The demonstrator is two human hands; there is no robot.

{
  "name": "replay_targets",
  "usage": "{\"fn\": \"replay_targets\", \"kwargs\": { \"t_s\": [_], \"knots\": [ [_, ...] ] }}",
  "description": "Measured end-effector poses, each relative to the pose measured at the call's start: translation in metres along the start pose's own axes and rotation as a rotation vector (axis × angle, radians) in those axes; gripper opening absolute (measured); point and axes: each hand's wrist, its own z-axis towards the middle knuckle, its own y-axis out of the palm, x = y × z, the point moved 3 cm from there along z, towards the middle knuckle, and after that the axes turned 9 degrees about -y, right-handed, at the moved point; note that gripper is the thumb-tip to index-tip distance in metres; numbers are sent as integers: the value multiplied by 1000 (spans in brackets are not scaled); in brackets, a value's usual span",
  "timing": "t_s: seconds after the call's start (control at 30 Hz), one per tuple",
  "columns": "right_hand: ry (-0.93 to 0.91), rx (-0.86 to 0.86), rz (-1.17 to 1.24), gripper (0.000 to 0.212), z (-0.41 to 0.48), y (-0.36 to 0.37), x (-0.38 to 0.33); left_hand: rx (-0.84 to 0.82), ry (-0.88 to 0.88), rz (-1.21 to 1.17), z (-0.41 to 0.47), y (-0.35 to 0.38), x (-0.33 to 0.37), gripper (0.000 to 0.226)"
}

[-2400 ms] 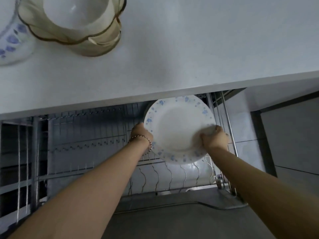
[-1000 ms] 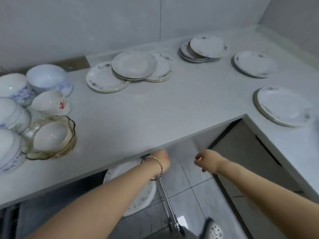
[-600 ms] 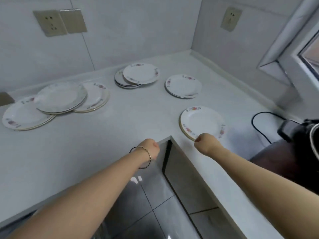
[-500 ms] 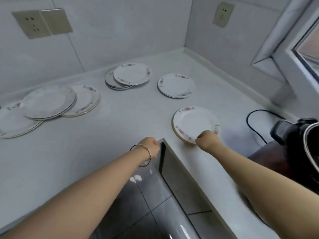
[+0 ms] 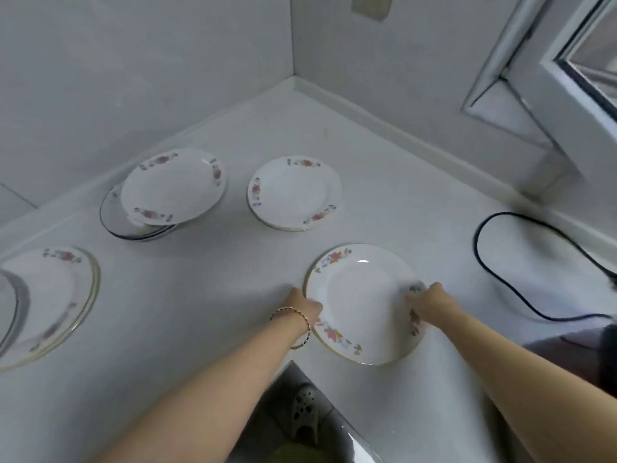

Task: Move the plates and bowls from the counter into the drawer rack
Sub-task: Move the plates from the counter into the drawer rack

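A white plate with pink flowers on its rim (image 5: 362,302) lies on the white counter (image 5: 207,295) near its inner corner. My left hand (image 5: 305,309) grips the plate's left rim and my right hand (image 5: 430,304) grips its right rim. The plate looks flat or barely raised; I cannot tell which. More flowered plates lie farther back: one pair (image 5: 295,192), a stack with a tilted top plate (image 5: 170,190), and a stack at the left edge (image 5: 46,302). The drawer rack is out of view.
A black cable (image 5: 494,272) loops on the counter to the right of the plate. A dark appliance (image 5: 601,332) sits at the right edge. A window frame (image 5: 551,78) stands at the upper right. Below the counter corner is a grey shoe (image 5: 303,409) on the floor.
The view swung from the drawer rack up to the counter corner. Both hands left the blue-flowered plate in the rack, rose as fists, then reached forward and took the near plate's two rims.
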Motion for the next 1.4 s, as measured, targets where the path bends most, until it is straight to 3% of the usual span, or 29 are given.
{"fn": "replay_targets", "kwargs": {
  "t_s": [0.17,0.3,0.53,0.67,0.8,0.9,1.17,1.2,1.3,1.4],
  "knots": [
    [37,-11,37,34,22,10,10,-53,-86,-27,27,5,19,77],
    [54,26,96,38,11,12,10,-42,-98,-65,32,1,13,56],
    [-103,75,174,29,-29,14,-7,42,-22,-248,-1,-18,-34,18],
    [-255,39,193,29,-72,19,-18,157,9,-402,-56,-26,-76,26],
    [-465,-34,115,17,-130,27,-20,330,0,-530,-116,-18,-138,18],
    [-619,-89,41,10,-174,40,-16,377,-64,-633,-159,-5,-192,38],
    [-797,-340,-128,33,-283,138,8,393,-316,-831,-244,29,-360,67],
    [-806,-377,-144,32,-296,155,11,385,-348,-847,-250,33,-382,63],
    [-807,-470,-202,26,-329,207,19,395,-451,-872,-264,40,-447,19],
    [-783,-541,-231,28,-358,265,27,395,-534,-896,-265,44,-510,29]
  ]
}}
